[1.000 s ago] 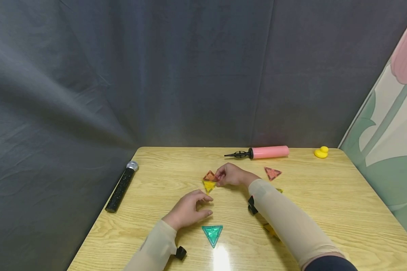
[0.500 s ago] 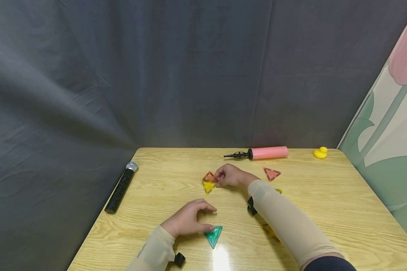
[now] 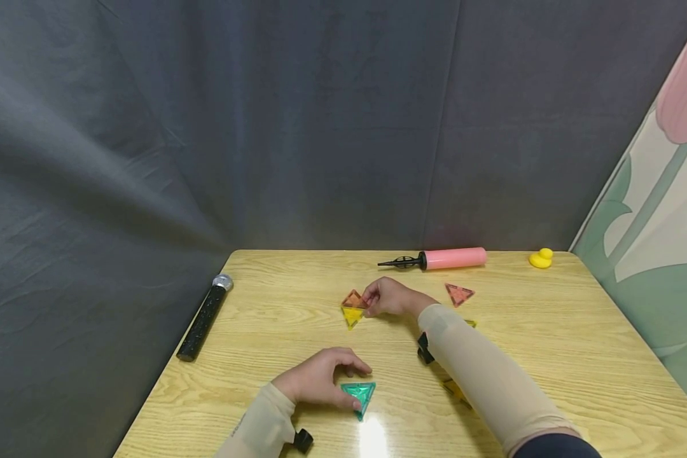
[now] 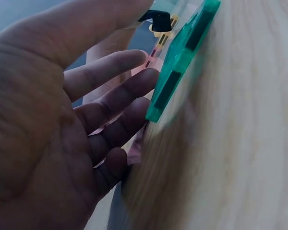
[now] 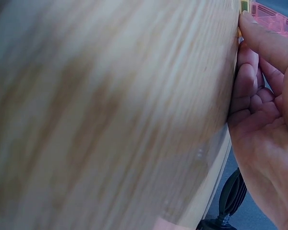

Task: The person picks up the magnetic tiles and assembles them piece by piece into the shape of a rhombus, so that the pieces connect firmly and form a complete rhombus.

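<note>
Two triangular magnetic tiles, an orange one (image 3: pixel 353 298) and a yellow one (image 3: pixel 352 317), meet along one edge at the table's middle. My right hand (image 3: pixel 392 296) pinches them at their right corner, thumb and fingertips close together. Nearer the front edge, a green triangular magnetic tile (image 3: pixel 365 392) lies on the table. Over it is my left hand (image 3: pixel 323 376), fingers loosely bent and spread apart from the thumb. In the head view its thumb overlaps the tile's left side; in the left wrist view the green tile (image 4: pixel 182 57) is just beyond the fingertips.
A pink triangular tile (image 3: pixel 459 294) lies right of my right hand. Under the right forearm, yellow (image 3: pixel 471 323) and amber (image 3: pixel 455 389) tiles partly show. A pink hand pump (image 3: pixel 455 258) and a yellow rubber duck (image 3: pixel 541 258) sit at the back; a black microphone (image 3: pixel 206 318) lies left.
My left hand has moved toward the front edge, from beside the yellow tile down to the green tile. My right hand stays in place at the orange and yellow tiles.
</note>
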### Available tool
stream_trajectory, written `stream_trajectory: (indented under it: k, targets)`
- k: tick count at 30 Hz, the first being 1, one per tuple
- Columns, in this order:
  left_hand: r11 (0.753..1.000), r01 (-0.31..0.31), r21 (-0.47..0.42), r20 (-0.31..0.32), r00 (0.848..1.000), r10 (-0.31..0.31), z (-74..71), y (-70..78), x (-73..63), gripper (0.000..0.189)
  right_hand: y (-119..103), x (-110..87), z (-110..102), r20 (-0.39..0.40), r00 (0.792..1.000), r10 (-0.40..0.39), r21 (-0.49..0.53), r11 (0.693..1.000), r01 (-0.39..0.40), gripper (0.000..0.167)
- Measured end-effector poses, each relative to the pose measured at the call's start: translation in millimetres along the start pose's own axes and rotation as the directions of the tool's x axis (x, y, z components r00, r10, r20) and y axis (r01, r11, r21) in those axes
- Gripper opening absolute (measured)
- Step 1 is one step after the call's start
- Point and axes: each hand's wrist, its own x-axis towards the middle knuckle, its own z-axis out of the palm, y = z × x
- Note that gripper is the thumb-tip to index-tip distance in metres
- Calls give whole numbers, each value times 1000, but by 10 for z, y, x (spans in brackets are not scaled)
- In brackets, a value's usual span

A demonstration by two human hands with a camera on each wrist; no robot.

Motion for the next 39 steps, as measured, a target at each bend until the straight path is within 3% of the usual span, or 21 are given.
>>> stream_trajectory:
  k: [6, 14, 22, 27, 39]
  targets:
    - [992, -12, 125, 32, 999, 8, 41, 56, 23, 64, 7, 2, -5, -1, 1000, 12, -3, 1000, -12, 18]
    - [973, -44, 225, 66, 997, 29, 29, 87, 13, 68, 6, 5, 5, -4, 1000, 16, 5, 1000, -16, 19]
    - [944, -64, 323, 52, 997, 50, 78, 73, 38, 70, -11, -7, 9, -6, 1000, 12, -8, 1000, -12, 19]
    - [938, -47, 344, 39, 999, 36, 102, 72, 55, 65, -17, -18, 10, 0, 1000, 2, -6, 1000, -2, 18]
    - [952, 11, 307, -23, 1000, -4, 117, 84, 67, 62, 0, -15, 9, -1, 1000, -11, 5, 1000, 11, 18]
